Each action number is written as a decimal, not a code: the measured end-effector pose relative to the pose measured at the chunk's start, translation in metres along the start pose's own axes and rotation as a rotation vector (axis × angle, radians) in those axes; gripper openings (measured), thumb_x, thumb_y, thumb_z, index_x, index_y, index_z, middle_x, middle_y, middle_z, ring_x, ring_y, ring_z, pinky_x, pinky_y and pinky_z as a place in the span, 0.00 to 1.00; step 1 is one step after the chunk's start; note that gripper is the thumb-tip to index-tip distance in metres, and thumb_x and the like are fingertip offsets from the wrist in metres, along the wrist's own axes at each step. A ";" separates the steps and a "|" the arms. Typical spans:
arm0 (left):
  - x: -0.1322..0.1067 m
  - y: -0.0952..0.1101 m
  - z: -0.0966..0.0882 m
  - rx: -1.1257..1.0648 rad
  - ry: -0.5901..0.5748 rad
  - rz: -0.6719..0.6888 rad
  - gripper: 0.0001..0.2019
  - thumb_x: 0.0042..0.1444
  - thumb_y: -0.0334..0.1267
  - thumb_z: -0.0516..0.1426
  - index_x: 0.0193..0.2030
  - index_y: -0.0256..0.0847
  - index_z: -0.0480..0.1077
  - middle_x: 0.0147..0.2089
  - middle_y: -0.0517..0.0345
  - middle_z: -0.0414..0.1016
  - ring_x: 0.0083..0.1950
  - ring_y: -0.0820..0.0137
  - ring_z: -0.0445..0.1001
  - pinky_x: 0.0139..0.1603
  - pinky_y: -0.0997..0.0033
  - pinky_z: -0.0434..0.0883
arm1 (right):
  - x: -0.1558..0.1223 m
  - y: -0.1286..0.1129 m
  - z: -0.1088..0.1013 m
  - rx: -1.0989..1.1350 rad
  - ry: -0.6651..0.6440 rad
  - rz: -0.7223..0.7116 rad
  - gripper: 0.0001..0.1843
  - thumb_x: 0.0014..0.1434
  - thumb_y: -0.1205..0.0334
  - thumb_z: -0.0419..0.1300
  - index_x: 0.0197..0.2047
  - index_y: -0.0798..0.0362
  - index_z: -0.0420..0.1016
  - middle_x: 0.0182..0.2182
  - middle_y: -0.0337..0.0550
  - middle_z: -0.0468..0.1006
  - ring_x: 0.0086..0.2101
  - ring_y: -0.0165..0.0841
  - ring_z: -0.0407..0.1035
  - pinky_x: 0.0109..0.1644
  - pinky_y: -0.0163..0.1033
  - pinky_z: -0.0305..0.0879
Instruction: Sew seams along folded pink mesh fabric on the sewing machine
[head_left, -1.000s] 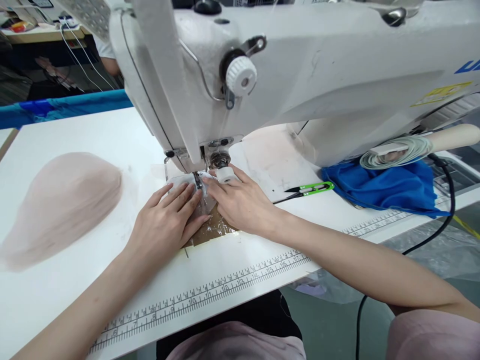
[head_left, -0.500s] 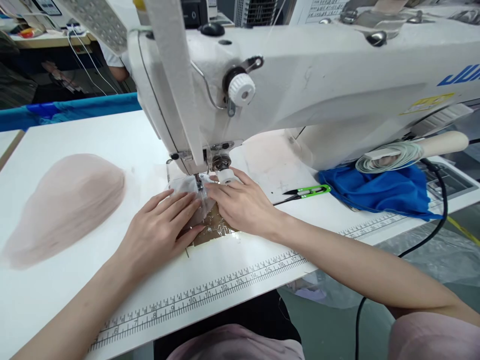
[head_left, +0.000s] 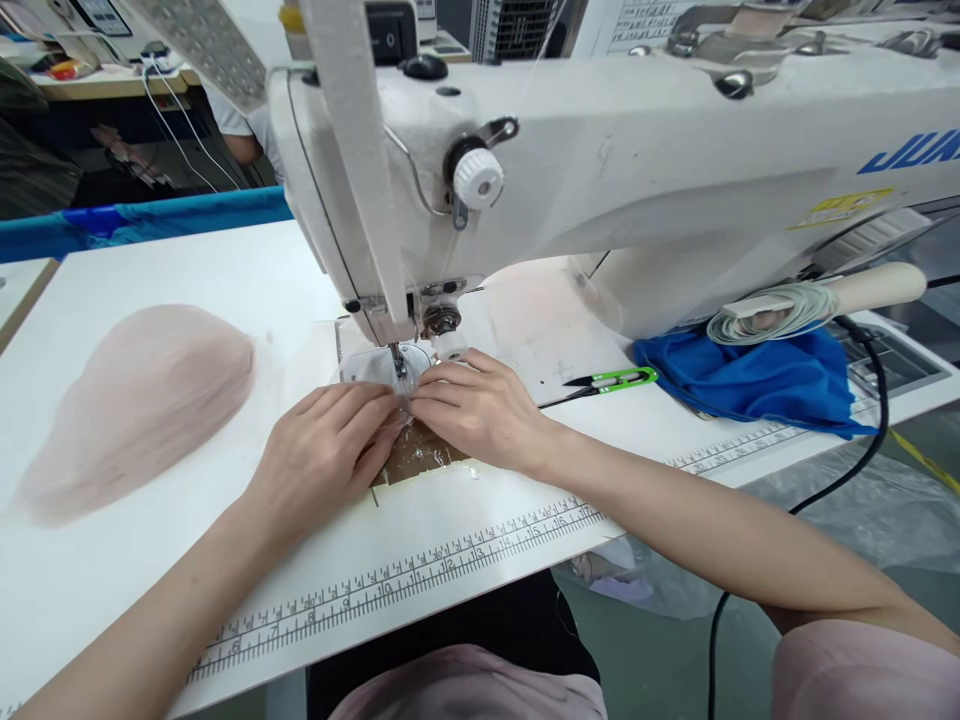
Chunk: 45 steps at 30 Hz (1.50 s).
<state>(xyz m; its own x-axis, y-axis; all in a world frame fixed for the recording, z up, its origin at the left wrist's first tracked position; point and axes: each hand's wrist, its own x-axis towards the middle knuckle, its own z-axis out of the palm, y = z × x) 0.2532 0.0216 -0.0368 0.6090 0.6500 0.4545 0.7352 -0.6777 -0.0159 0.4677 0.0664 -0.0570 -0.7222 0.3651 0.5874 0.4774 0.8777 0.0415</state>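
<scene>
A small piece of sheer pale fabric [head_left: 406, 408] lies just in front of the presser foot [head_left: 398, 362] of a white sewing machine [head_left: 645, 150]. My left hand [head_left: 322, 435] pinches its left side, fingers bent and drawn together over the thumb. From the right, my right hand [head_left: 480, 412] grips the same fabric with closed fingertips. The two sets of fingertips almost meet in front of the needle. Much of the fabric is hidden under my fingers. Brown tape [head_left: 420, 452] covers the table below them.
A sheer pink fabric piece [head_left: 142, 410] lies on the left of the white table [head_left: 300, 570]. Green thread snips [head_left: 619, 380] and blue cloth [head_left: 757, 380] lie to the right. A ruler strip [head_left: 420, 580] follows the front edge. Another person's arm [head_left: 244, 148] shows behind.
My left hand's fingers, flat and spread on the fabric before, have curled into a pinch. Both hands have gathered the fabric slightly toward me, uncovering more of the metal plate by the foot.
</scene>
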 end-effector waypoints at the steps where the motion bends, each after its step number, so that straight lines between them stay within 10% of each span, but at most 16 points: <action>1: 0.001 -0.001 0.002 -0.018 -0.026 -0.052 0.14 0.63 0.35 0.54 0.53 0.37 0.72 0.49 0.47 0.79 0.47 0.60 0.78 0.46 0.58 0.77 | 0.000 0.001 -0.001 0.032 -0.007 0.028 0.15 0.67 0.72 0.53 0.35 0.51 0.80 0.34 0.38 0.85 0.41 0.31 0.75 0.49 0.40 0.66; 11: 0.020 -0.010 0.014 -0.347 -0.099 -0.368 0.13 0.61 0.46 0.57 0.46 0.42 0.75 0.48 0.53 0.75 0.51 0.61 0.72 0.49 0.57 0.74 | 0.014 0.003 -0.005 0.261 -0.013 0.538 0.11 0.65 0.54 0.60 0.38 0.47 0.84 0.28 0.34 0.82 0.29 0.28 0.73 0.31 0.34 0.58; 26: 0.016 -0.011 0.015 -0.290 -0.069 -0.300 0.16 0.68 0.43 0.49 0.40 0.44 0.77 0.44 0.53 0.78 0.45 0.62 0.72 0.50 0.53 0.69 | 0.012 -0.001 -0.010 0.377 -0.109 0.519 0.13 0.62 0.70 0.57 0.43 0.50 0.82 0.38 0.35 0.85 0.38 0.32 0.77 0.38 0.36 0.67; 45: 0.017 -0.001 0.016 -0.171 0.022 -0.254 0.12 0.62 0.38 0.52 0.32 0.40 0.74 0.39 0.55 0.79 0.43 0.62 0.74 0.54 0.53 0.66 | 0.013 -0.005 -0.005 0.439 -0.028 0.582 0.11 0.64 0.55 0.62 0.36 0.49 0.83 0.31 0.35 0.84 0.31 0.30 0.76 0.35 0.34 0.65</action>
<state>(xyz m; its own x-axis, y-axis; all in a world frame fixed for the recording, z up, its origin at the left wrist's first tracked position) 0.2673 0.0392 -0.0429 0.4039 0.7999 0.4439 0.8013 -0.5434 0.2502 0.4587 0.0650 -0.0454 -0.4276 0.8132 0.3947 0.5475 0.5805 -0.6028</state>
